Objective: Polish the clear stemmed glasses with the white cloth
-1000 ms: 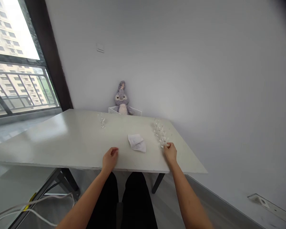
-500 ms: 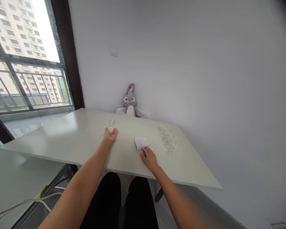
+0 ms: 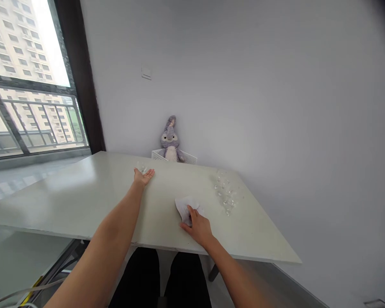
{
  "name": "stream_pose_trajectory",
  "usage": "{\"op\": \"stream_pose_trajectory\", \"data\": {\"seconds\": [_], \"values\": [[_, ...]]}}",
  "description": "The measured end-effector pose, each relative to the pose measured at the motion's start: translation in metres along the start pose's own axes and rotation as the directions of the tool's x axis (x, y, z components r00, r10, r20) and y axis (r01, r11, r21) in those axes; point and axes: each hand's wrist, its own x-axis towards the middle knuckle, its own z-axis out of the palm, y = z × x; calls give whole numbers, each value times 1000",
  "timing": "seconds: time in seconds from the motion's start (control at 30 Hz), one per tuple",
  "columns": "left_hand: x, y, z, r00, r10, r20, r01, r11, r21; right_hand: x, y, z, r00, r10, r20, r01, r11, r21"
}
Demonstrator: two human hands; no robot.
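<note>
My left hand (image 3: pixel 143 176) is stretched out toward the far side of the white table (image 3: pixel 109 205). Its palm is turned up, its fingers are extended, and nothing shows in it. Small clear, shiny pieces (image 3: pixel 141 165) lie just beyond this hand, partly behind it. My right hand (image 3: pixel 199 227) rests at the near edge of a thin white sheet (image 3: pixel 183 204), cloth or paper. Its thumb and forefinger are spread apart, with the fingertips on or beside the sheet. To its right, a scattered group of transparent round pieces (image 3: pixel 225 194) lies on the table.
A grey plush rabbit (image 3: pixel 170 141) sits in a white perforated basket (image 3: pixel 189 158) at the table's back edge, against the wall (image 3: pixel 259 107). On the left is a large window (image 3: pixel 35 115). A cable (image 3: pixel 35 289) runs low at the left.
My left hand has moved farther forward, closer to the clear pieces, palm up. My right hand's thumb and forefinger have spread wider at the sheet. The camera view has shifted slightly.
</note>
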Motion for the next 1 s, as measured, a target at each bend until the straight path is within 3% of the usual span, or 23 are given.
{"op": "stream_pose_trajectory", "data": {"seconds": [0.23,0.47,0.57,0.63,0.67,0.73,0.77,0.83,0.87,0.93,1.0], "values": [[4,1,9,999,39,-27,-40,998,-51,0,-8,-8,999,12,39,-9,998,-68],[-32,-26,-3,997,4,74,0,999,-53,-1,-9,-4,999,37,11,-35,993,-115],[-61,-48,-17,985,-57,161,59,998,-9,-1,-5,0,993,83,-78,-82,996,17],[-83,-63,-29,970,-100,221,96,995,27,0,0,0,966,192,-174,-135,945,297],[-94,-69,-36,962,-113,251,106,994,41,2,2,-2,936,294,-195,-157,843,515],[-114,-80,-49,939,-122,322,106,992,65,4,6,-8,864,489,-120,-138,458,878],[-123,-85,-55,915,-120,385,96,992,82,5,7,-13,842,537,-44,-108,248,963],[-139,-91,-63,880,-116,460,85,993,88,4,8,-23,840,532,109,-64,-103,993],[-145,-93,-65,866,-110,489,80,993,82,2,7,-27,848,501,169,-56,-233,971],[-158,-95,-66,844,-92,529,72,996,58,-5,3,-35,857,442,264,-37,-459,888],[-170,-95,-65,818,-71,571,58,997,40,-15,-4,-39,856,422,300,-6,-572,821]]}}
